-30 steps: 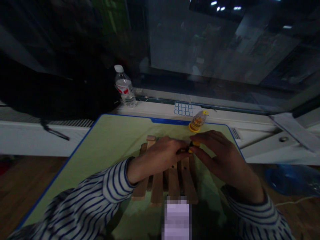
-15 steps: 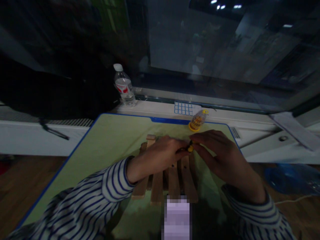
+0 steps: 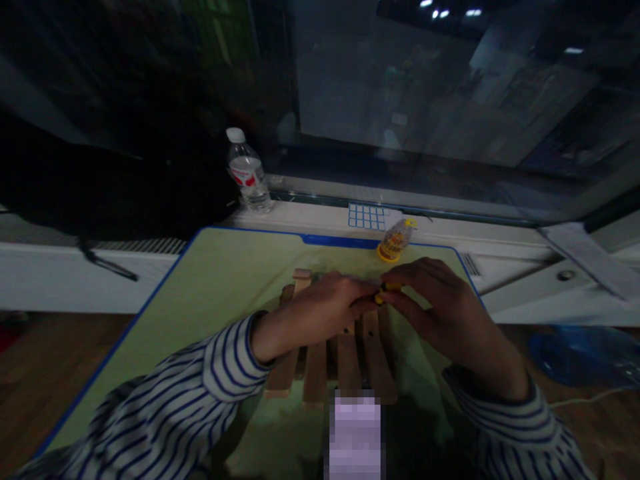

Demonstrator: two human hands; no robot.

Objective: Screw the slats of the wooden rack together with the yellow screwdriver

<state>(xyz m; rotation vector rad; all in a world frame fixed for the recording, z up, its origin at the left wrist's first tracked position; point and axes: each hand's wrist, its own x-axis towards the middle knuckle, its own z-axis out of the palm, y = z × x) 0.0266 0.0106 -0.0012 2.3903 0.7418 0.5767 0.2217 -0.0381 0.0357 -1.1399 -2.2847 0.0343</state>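
Note:
Above the wooden slatted piece [image 3: 314, 373], both my hands meet at a small yellow-and-black piece [image 3: 391, 287], whose exact kind I cannot make out. My right hand [image 3: 440, 307] comes from the right and pinches it between thumb and fingertips. From the left, my left hand [image 3: 327, 303] reaches across the slats with its fingers closed at the piece's near side, partly hiding it. The slats lie side by side on a pale green table [image 3: 200, 293], and a few have dark holes in them.
Beyond the hands stands a small clear container with a yellow base [image 3: 391, 247]. A water bottle [image 3: 250, 180] is on the windowsill to the left, near a blue-gridded sheet [image 3: 367, 217]. Dark fabric [image 3: 115, 180] lies at the left; a large blue bottle [image 3: 575, 357] is on the floor at right.
The small piece has turned in my right fingertips, so more of its yellow side shows. My right fingers have shifted slightly; my left hand has hardly moved.

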